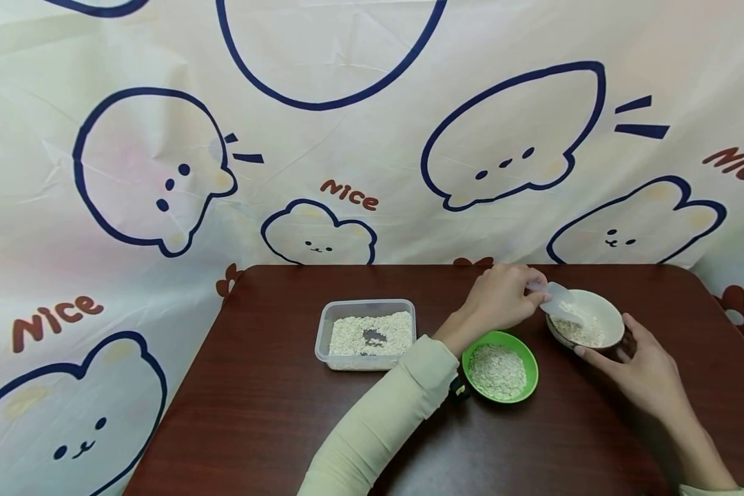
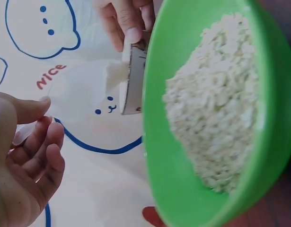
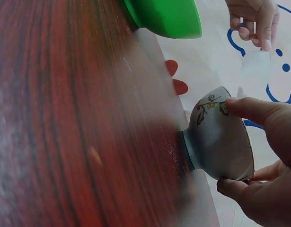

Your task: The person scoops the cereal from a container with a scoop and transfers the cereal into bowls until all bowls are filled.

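Note:
My left hand (image 1: 505,296) pinches the handle of a translucent plastic scoop (image 1: 556,301), tilted down into a white bowl (image 1: 609,318) at the right. Pale flakes like oats (image 1: 585,333) lie in that bowl by the scoop's lip. On the bowl's near right side, my right hand (image 1: 647,368) holds it between thumb and fingers; a leaf pattern shows on its outside in the right wrist view. Below my left wrist stands a green bowl (image 1: 532,375) with similar flakes, large in the left wrist view (image 2: 157,142).
A clear plastic container (image 1: 324,344) of flakes, with a dark bare patch in the middle, stands left of the green bowl. Beside my left sleeve sits a small dark object (image 1: 459,390), partly hidden. A printed cloth (image 1: 397,138) hangs behind the brown table (image 1: 235,413).

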Tool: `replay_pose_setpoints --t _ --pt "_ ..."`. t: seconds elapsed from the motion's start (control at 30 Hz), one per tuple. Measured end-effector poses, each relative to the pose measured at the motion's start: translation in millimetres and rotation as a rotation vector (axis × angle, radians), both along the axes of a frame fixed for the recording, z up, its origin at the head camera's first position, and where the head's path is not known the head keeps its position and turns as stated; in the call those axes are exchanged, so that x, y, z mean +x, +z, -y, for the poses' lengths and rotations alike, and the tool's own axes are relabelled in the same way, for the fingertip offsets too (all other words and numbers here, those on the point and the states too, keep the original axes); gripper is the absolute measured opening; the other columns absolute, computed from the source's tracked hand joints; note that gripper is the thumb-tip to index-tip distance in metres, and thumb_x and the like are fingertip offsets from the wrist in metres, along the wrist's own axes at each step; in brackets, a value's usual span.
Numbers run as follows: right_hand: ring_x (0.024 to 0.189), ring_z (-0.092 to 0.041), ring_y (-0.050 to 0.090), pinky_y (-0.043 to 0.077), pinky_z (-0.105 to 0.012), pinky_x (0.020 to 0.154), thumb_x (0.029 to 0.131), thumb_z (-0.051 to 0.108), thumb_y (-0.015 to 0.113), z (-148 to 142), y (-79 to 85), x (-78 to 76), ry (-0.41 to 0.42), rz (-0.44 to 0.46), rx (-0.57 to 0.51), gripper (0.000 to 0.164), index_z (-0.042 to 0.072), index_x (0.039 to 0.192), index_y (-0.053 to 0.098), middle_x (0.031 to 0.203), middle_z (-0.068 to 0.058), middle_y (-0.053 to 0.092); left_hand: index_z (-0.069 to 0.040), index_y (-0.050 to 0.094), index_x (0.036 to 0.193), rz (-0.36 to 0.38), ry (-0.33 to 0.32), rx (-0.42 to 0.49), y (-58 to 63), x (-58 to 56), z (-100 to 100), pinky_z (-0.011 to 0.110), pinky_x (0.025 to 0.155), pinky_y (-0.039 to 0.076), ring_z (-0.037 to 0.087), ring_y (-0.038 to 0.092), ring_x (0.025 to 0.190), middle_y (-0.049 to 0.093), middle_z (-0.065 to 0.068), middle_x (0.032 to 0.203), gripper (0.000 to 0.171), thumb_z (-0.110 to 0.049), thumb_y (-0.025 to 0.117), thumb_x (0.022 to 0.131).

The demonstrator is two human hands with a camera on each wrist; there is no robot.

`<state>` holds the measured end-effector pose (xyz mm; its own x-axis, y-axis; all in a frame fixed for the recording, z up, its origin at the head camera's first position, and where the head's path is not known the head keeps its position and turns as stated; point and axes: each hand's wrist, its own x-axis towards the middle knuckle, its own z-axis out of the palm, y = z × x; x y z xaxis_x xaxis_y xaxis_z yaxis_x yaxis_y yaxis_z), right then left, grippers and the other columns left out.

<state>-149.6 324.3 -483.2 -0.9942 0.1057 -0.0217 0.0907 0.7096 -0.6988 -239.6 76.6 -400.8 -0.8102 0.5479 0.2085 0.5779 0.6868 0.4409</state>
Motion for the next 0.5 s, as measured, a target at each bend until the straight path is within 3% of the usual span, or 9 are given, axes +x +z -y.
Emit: replay_pose_setpoints --t 0.23,0.5 --pt "0.136 -0.065 0.048 0.037 0.006 0.067 0.095 0.044 0.082 2.0 0.5 0.2 -0.007 0.005 0.008 0.115 -0.015 0.164 0.012 0.161 -0.048 0.028 -0.022 0.08 0.121 -0.022 -0.019 0.001 8.3 -0.7 1.8 0.011 0.066 0.045 -0.004 0.066 0.084 0.078 -0.011 0.117 0.024 -0.037 0.071 0.105" --pt "0.136 -0.066 0.048 0.039 0.006 0.067 0.095 0.045 0.082 2.2 1.2 0.6 -0.007 0.003 0.019 0.115 -0.016 0.164 0.012 0.161 -0.049 0.027 -0.02 0.081 0.122 -0.063 -0.055 -0.003 15.4 0.3 1.9 0.01 0.069 0.046 -0.003 0.069 0.093 0.078 -0.009 0.117 0.024 -0.034 0.072 0.105"
